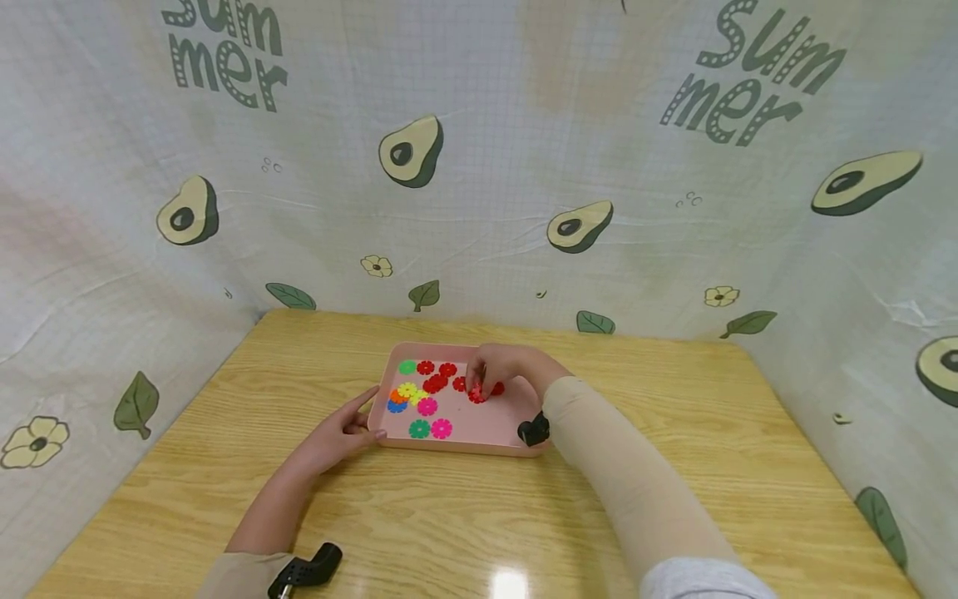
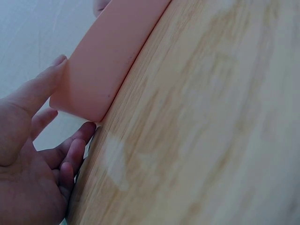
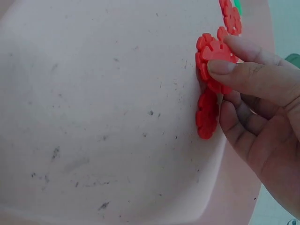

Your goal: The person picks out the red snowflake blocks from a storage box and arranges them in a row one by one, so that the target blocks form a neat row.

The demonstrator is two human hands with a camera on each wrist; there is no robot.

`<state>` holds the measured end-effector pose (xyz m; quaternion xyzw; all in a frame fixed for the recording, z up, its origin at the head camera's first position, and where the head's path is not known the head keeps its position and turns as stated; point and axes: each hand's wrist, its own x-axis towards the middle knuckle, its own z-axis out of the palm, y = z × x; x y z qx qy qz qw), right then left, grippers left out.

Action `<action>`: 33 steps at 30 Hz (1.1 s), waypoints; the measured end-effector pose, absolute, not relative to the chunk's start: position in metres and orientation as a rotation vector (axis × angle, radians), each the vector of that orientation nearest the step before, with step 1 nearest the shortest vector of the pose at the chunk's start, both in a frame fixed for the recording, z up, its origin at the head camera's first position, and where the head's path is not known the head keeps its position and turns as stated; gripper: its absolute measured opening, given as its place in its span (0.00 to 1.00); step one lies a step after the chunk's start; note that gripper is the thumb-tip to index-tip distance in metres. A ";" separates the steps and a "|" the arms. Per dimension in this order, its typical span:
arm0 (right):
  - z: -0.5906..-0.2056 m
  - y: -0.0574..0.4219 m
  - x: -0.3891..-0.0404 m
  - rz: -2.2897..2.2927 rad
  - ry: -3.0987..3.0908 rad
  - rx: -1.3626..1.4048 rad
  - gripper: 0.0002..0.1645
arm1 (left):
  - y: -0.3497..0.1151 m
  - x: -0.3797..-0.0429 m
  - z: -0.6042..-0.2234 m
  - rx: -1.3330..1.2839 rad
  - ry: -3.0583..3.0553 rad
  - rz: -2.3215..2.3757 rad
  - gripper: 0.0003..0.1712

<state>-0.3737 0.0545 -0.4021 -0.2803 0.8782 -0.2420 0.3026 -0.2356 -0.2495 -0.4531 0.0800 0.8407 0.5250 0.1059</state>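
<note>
A pink tray [image 1: 464,447] holds several flower-shaped, notched plastic interlocking discs. My left hand [image 1: 340,431] grips its near left corner, thumb on the near wall [image 2: 89,70] and fingers at the left side. Over the tray's right half, my right hand [image 1: 497,366] pinches a red interlocking disc [image 3: 216,55] between thumb and index finger. What looks like a second disc shows right behind it, partly covered. Another red disc [image 3: 206,115] lies just below the pinched one in the right wrist view, close to the curled fingers.
Red discs [image 1: 435,383] lie along the tray's back. Yellow [image 1: 407,389], orange, blue [image 1: 397,406], pink [image 1: 441,428] and green discs [image 1: 419,428] sit at its left. The tray stands on a wooden table [image 1: 419,507], with a printed curtain [image 1: 479,166] behind.
</note>
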 end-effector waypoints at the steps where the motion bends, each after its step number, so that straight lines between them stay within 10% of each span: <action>1: -0.402 0.055 -0.374 -0.642 2.333 -0.749 0.09 | -0.249 -0.236 -0.453 0.233 2.479 1.545 0.47; 33: -0.374 0.112 -0.353 -0.780 2.332 -0.845 0.11 | -0.248 -0.233 -0.451 0.232 2.493 1.520 0.48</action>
